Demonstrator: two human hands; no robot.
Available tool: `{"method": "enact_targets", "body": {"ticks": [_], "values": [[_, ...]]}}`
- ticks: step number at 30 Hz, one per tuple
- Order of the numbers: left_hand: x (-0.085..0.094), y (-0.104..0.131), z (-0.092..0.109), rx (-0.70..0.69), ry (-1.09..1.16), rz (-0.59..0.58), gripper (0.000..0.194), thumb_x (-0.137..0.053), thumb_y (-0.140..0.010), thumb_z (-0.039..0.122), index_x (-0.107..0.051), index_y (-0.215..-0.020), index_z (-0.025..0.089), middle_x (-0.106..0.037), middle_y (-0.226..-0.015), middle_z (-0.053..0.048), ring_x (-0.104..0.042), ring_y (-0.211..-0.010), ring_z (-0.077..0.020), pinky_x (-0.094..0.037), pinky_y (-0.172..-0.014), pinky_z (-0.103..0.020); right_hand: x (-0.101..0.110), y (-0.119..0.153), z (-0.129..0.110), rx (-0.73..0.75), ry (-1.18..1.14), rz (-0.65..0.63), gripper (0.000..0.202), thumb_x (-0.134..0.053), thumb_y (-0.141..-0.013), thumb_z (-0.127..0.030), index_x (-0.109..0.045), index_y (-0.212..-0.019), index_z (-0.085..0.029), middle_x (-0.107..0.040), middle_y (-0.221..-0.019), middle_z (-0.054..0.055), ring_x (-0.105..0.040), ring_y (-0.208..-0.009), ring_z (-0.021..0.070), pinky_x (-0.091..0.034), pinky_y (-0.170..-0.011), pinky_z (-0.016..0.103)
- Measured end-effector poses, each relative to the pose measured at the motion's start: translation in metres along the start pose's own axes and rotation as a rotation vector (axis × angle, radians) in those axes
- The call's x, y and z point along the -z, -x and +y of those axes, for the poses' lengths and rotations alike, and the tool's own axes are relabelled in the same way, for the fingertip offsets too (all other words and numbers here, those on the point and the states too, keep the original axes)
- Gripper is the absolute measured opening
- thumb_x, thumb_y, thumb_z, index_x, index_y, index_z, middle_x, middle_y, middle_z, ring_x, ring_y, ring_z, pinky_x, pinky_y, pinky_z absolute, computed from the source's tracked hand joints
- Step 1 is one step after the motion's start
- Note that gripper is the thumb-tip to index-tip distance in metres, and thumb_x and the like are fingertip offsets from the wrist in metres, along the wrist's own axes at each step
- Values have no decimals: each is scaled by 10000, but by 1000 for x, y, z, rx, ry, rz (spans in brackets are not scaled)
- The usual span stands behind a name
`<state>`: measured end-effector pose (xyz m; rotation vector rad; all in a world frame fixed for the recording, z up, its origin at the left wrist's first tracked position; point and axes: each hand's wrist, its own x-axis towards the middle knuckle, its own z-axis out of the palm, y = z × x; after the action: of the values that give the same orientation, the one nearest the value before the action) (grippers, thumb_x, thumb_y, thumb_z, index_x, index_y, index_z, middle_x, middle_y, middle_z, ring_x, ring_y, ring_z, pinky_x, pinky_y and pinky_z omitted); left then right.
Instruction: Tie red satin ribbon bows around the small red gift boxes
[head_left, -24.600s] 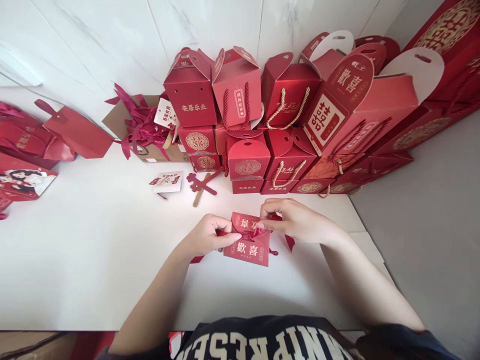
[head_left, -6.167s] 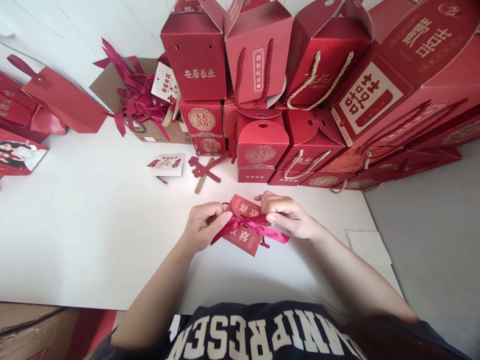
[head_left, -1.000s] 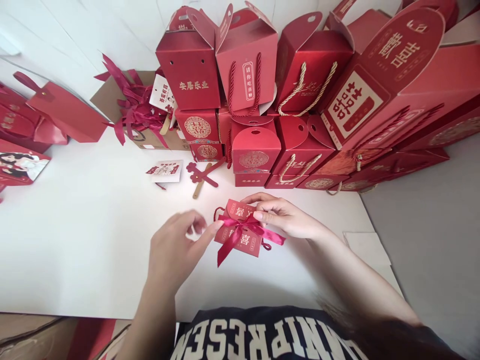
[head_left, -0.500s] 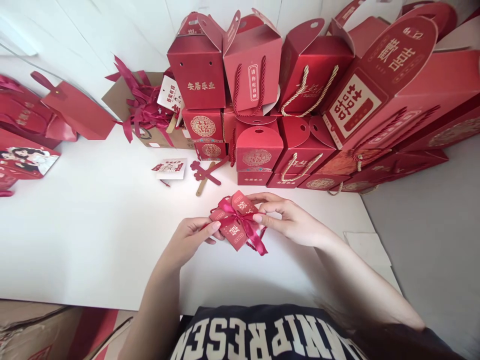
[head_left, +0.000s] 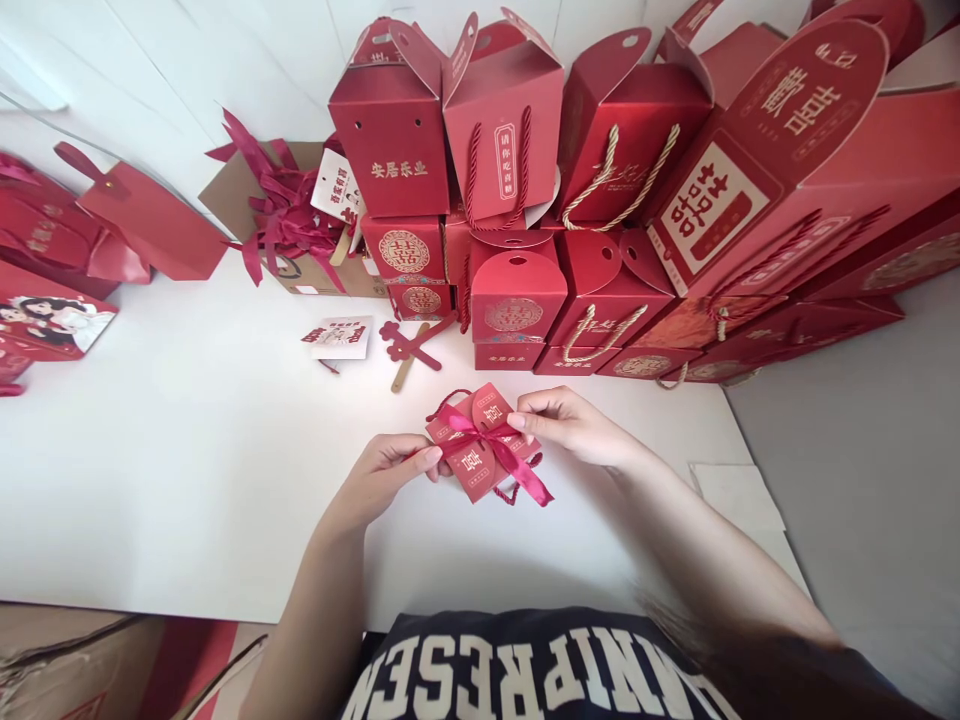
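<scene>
Since half a second ago, both hands have settled lower on the small red box (head_left: 480, 445), which now sits turned at a slant in the centre of the frame, its pink ribbon (head_left: 501, 460) tied across the top with one tail trailing toward the lower right. Left hand (head_left: 382, 475) is mostly curled, fingertips pinching the ribbon at the box's left edge; right hand (head_left: 559, 425) is likewise curled, thumb and forefinger nipping the ribbon at the box's upper right.

Bare white table (head_left: 187, 480) stretches wide to the left and below the box; its right edge runs down the right side of the frame. Stacked red gift boxes (head_left: 517, 200) crowd the upper middle and right. One reads 安居乐业; the small box shows 喜.
</scene>
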<state>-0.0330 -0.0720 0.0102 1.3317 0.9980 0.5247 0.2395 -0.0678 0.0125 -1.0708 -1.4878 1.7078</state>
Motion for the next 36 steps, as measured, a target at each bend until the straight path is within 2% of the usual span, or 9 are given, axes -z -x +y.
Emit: {"method": "enact_targets", "body": {"ticks": [8,13,14,16,18,19,22,25,36], "values": [[3,1,-1,-17,-57,-51,352,-575,-894,416,-671,-669,163,-711,-800,-67,-648,-818,-203,-508,-803,-326,-1,-2,1,-17,-37,15,428,-625,-861,-504,-578,-611,-160,-497,-582,-29,-433,-574,105,-329,-592,261],[19,9,15,103,-359,-258,355,-547,-891,482,-706,-791,180,-723,-850,-65,-648,-827,-212,-513,-758,-309,0,1,-4,42,-4,91,436,-582,-887,-517,-528,-619,-177,-437,-637,-31,-407,-602,110,-339,-617,268],[22,11,22,118,-441,-195,334,-543,-890,491,-685,-844,192,-713,-866,-48,-641,-820,-202,-509,-728,-295,1,1,-5,73,13,117,431,-587,-887,-508,-520,-617,-178,-433,-666,-27,-410,-620,112,-347,-631,269],[24,12,37,78,-583,87,296,-539,-892,495,-624,-943,216,-679,-924,-24,-624,-845,-191,-501,-712,-286,1,1,-5,134,37,148,404,-599,-887,-483,-540,-628,-179,-475,-771,-5,-460,-703,124,-382,-695,275],[20,8,53,-41,-654,341,269,-555,-888,475,-594,-999,233,-644,-1030,-25,-611,-943,-200,-503,-777,-307,1,1,-4,166,37,154,355,-610,-889,-455,-581,-665,-181,-540,-948,26,-530,-855,149,-410,-794,291],[16,4,59,-121,-669,380,254,-569,-884,456,-599,-1013,240,-628,-1082,-30,-600,-1004,-209,-500,-831,-324,1,1,-4,168,34,152,330,-613,-890,-445,-600,-687,-185,-557,-1044,39,-549,-947,166,-415,-842,304],[-1,-13,68,-340,-700,206,184,-609,-866,392,-657,-964,244,-581,-1183,-47,-539,-1168,-237,-434,-1018,-390,0,1,-4,156,47,135,282,-616,-892,-440,-657,-749,-200,-555,-1254,54,-534,-1168,216,-406,-959,356],[-19,-29,60,-382,-684,67,152,-640,-845,367,-686,-894,231,-531,-1296,-66,-475,-1270,-265,-375,-1097,-439,0,2,-4,152,71,102,292,-620,-886,-458,-699,-756,-209,-535,-1344,56,-515,-1241,242,-405,-1008,399],[-32,-41,32,-352,-505,64,55,-640,-821,251,-633,-811,197,-534,-1274,-86,-484,-1282,-262,-456,-1027,-399,2,-5,8,189,48,64,322,-594,-914,-427,-669,-703,-196,-531,-1252,51,-514,-1215,218,-384,-1048,408]]}}
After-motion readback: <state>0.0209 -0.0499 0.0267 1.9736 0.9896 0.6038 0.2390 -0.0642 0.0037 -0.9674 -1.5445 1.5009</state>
